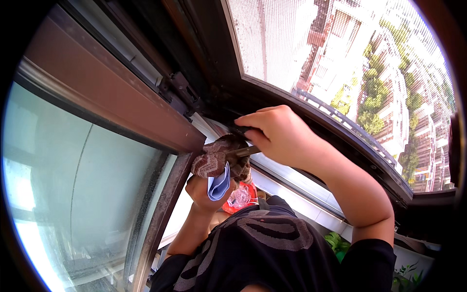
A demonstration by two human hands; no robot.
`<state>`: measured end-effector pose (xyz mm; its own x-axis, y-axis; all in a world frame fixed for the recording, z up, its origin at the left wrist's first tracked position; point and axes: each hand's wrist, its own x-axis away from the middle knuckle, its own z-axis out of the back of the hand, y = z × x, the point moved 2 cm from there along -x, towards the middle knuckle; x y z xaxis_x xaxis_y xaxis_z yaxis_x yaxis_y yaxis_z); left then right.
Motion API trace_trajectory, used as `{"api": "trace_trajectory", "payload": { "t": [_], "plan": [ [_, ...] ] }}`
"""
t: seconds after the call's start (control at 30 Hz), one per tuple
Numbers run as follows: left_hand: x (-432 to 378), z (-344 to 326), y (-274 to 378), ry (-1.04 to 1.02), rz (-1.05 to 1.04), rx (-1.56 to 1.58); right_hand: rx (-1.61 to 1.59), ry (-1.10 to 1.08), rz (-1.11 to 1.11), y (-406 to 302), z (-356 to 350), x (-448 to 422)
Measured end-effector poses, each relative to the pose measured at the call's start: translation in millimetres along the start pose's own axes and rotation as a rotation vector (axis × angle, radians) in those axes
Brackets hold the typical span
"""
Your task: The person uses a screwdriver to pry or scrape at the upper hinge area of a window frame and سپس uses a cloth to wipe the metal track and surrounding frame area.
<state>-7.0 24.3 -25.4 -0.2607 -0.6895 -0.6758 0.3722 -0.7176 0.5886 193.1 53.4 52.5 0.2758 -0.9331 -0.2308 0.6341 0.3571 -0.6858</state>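
Note:
My left hand [206,195] is closed around a crumpled brown patterned cloth [213,160] and a folded pale blue piece [219,184], paper or cloth. It is beside the lower corner of the open window sash [188,144]. To its upper right, my right hand [281,131] is curled at the dark window frame [219,98], thumb and forefinger close to a small dark thing. A narrow brownish strip [248,151] runs from under this hand to the cloth. Whether the right hand grips the strip is hidden.
The sash's glass pane [98,175] fills the left. An insect screen [277,43] covers the window opening at upper right, with trees and buildings beyond. Below are a red container [253,189] with clear plastic in it, white tiles [321,217] and a green plant [335,242].

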Motion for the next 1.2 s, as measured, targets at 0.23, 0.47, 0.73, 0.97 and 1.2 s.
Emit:
{"api": "trace_trajectory", "payload": {
  "t": [0.23, 0.47, 0.73, 0.97, 1.2],
  "plan": [
    [-2, 1, 2, 0.004, -0.009, 0.031, 0.409, -0.167, -0.100, -27, 34, 9],
    [1, -1, -3, -0.018, -0.003, 0.044, 0.550, -0.277, -0.168, -30, 36, 12],
    [-7, 1, 4, -0.031, -0.015, 0.051, 0.156, -0.235, -0.097, -12, -11, 9],
    [-9, -1, 7, -0.033, 0.037, 0.138, 0.014, -0.149, -0.017, -17, -2, 8],
    [-9, 3, 4, -0.010, -0.070, -0.058, 0.196, -0.027, -0.006, -12, 4, 7]
  ]
}}
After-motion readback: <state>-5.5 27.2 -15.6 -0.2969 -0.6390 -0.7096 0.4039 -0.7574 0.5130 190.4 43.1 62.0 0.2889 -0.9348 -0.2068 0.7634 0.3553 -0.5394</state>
